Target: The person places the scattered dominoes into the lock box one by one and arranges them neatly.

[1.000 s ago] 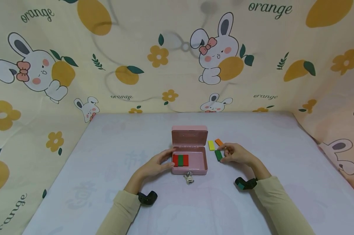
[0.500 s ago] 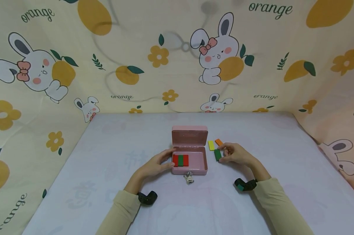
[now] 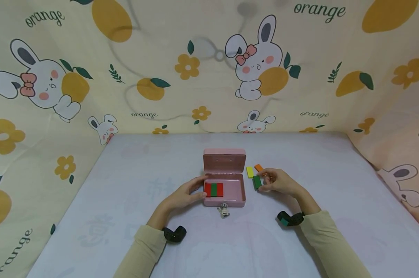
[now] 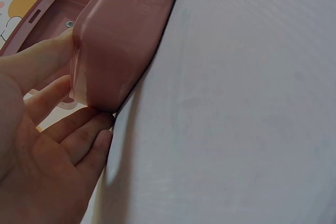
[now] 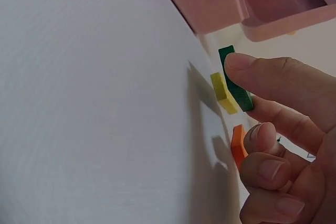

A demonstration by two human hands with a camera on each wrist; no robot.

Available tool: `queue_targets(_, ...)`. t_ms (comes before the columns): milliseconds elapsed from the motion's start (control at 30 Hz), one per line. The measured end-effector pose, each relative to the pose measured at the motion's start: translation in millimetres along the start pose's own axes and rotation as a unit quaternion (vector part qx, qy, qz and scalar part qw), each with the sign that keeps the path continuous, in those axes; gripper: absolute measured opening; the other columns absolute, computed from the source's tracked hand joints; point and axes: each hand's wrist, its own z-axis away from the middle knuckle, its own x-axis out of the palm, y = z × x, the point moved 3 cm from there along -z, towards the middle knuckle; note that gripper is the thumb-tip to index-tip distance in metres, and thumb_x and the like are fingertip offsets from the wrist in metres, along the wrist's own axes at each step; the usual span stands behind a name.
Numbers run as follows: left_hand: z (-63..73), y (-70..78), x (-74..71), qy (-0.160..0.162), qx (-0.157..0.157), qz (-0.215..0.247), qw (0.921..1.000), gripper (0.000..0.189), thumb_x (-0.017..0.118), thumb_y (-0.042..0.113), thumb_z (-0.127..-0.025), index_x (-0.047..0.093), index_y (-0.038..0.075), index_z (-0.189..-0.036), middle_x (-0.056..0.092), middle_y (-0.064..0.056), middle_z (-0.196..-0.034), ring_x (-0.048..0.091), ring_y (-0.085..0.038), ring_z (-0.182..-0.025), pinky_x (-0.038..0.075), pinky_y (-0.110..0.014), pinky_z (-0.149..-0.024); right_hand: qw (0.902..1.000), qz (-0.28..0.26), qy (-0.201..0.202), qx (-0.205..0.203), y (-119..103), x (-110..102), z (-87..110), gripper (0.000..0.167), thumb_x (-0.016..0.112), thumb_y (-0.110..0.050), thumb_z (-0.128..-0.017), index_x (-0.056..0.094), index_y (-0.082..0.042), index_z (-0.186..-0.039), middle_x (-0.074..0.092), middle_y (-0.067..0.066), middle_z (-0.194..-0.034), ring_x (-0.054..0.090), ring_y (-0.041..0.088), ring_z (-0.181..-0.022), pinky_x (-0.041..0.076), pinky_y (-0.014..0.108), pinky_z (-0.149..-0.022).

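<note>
A pink metal lockbox (image 3: 234, 199) stands with its lid (image 3: 224, 162) raised. Inside, at the left, two red blocks (image 3: 220, 190) flank a green block (image 3: 214, 189). My left hand (image 3: 185, 194) holds the box's left end, thumb at the rim and fingers against the side wall (image 4: 118, 51). Right of the box, my right hand (image 3: 279, 181) pinches another green block (image 3: 257, 182) between thumb and index finger, its other fingers curled. In the right wrist view this flat green block (image 5: 239, 94) is held above the white surface, its shadow apart from it.
A yellow block (image 3: 249, 172) and an orange block (image 3: 259, 167) lie on the white table cover (image 3: 154, 154) beyond the right hand. Keys (image 3: 223, 211) hang at the box's front lock. A printed cloth backdrop (image 3: 209, 77) rises behind the table.
The pinched green block has shifted slightly left and away from me with my right hand, towards the yellow block. My left hand and the box stay put.
</note>
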Motion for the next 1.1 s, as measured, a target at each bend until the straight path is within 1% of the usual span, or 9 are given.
queue_targets(333, 0.1, -1.0, 0.0, 0.003, -0.004, -0.001, 1.0, 0.063, 0.06, 0.021, -0.096, 0.03, 0.014, -0.151, 0.027, -0.01, -0.161, 0.027, -0.034, -0.149, 0.026, -0.051, -0.122, 0.9998, 0.0, 0.009, -0.018, -7, -1, 1.4, 0.051, 0.079, -0.011, -0.077, 0.058, 0.004, -0.12, 0.046, 0.001, -0.074, 0.045, 0.009, -0.068, 0.036, 0.021, -0.06)
queue_targets(667, -0.2, -2.0, 0.3, 0.001, -0.003, -0.002, 1.0, 0.063, 0.059, 0.021, -0.096, 0.03, 0.013, -0.151, 0.027, -0.01, -0.161, 0.026, -0.033, -0.15, 0.025, -0.05, -0.122, 0.9996, 0.005, 0.017, -0.021, -19, 2, 4.0, 0.051, 0.08, -0.015, -0.078, 0.059, 0.001, -0.122, 0.046, 0.001, -0.075, 0.045, 0.011, -0.07, 0.036, 0.022, -0.06)
queue_targets(867, -0.2, -1.5, 0.6, 0.001, -0.004, -0.002, 1.0, 0.063, 0.059, 0.021, -0.096, 0.03, 0.013, -0.151, 0.026, -0.01, -0.161, 0.026, -0.033, -0.15, 0.024, -0.05, -0.122, 0.9995, 0.002, 0.019, -0.023, -21, 4, 3.9, 0.051, 0.08, -0.015, -0.077, 0.059, 0.002, -0.121, 0.046, -0.001, -0.074, 0.045, 0.01, -0.069, 0.036, 0.021, -0.059)
queue_targets(1100, 0.3, -1.6, 0.7, 0.002, -0.007, 0.002, 1.0, 0.062, 0.059, 0.02, -0.096, 0.03, 0.014, -0.151, 0.027, -0.01, -0.161, 0.026, -0.033, -0.149, 0.025, -0.051, -0.122, 0.9986, -0.005, 0.022, -0.049, -25, 5, 5.2, 0.049, 0.08, -0.011, -0.076, 0.058, 0.005, -0.116, 0.046, 0.001, -0.074, 0.043, 0.007, -0.067, 0.035, 0.02, -0.058)
